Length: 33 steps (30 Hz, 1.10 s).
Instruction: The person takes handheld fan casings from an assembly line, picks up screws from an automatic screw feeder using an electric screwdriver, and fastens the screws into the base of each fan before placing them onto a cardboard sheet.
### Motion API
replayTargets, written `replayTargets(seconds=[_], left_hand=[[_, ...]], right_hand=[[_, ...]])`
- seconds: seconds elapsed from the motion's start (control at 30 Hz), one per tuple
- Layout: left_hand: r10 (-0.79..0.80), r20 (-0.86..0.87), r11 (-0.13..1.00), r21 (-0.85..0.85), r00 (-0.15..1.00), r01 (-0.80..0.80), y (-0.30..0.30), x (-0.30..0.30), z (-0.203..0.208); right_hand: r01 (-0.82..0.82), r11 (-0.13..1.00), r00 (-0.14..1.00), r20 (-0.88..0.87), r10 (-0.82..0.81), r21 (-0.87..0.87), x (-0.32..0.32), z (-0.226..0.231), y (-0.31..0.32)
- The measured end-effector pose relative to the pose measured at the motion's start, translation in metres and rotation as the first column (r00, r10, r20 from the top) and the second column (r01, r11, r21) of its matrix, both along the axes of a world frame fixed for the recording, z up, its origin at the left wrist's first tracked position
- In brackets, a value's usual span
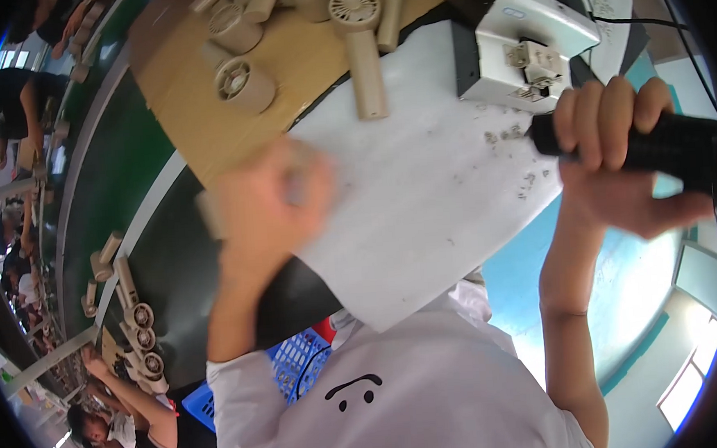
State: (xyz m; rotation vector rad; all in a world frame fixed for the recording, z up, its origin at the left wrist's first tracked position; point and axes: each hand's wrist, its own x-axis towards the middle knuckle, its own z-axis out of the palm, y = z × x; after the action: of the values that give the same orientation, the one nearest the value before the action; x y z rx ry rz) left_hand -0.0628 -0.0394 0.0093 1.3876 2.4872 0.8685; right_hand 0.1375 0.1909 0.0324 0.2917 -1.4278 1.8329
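Observation:
My right hand (612,147) is wrapped round a black electric screwdriver (670,149). Its tip points left, over small screws (527,185) scattered on a white sheet (399,221). My left hand (271,196) is smeared by motion above the sheet's left edge, its fingers seemingly curled. A beige piece (209,215) shows beside that wrist; whether the hand holds it is unclear. Past the sheet lies a beige handheld fan (362,59), its handle toward me. A shorter round fan part (245,85) is to its left.
A white and black screw feeder box (520,50) stands at the far right with a black cable (642,20). More fans lie on brown cardboard (178,87). Several fans (142,340) rest on the green belt at left. A blue basket (301,360) is below. Co-workers (153,417) sit along the left.

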Motion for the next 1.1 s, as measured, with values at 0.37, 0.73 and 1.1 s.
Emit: replayTargets(seconds=[0.37, 0.73, 1.1], left_hand=[[0.06, -0.142, 0.998, -0.019, 0.988, -0.063, 0.068, 0.01, -0.04], [-0.007, 0.225, 0.713, 0.684, 0.974, -0.153, 0.041, -0.023, -0.01], [-0.438, -0.031, 0.785, 0.474, 0.898, 0.399, 0.026, 0.046, -0.03]], right_hand=[[0.135, 0.99, 0.981, 0.133, -0.139, 0.035, 0.0, -0.018, 0.076], [0.432, 0.902, 0.847, 0.355, -0.397, -0.022, -0.013, -0.021, 0.058], [-0.092, 0.955, 0.993, -0.09, 0.069, -0.281, -0.006, 0.018, -0.039]])
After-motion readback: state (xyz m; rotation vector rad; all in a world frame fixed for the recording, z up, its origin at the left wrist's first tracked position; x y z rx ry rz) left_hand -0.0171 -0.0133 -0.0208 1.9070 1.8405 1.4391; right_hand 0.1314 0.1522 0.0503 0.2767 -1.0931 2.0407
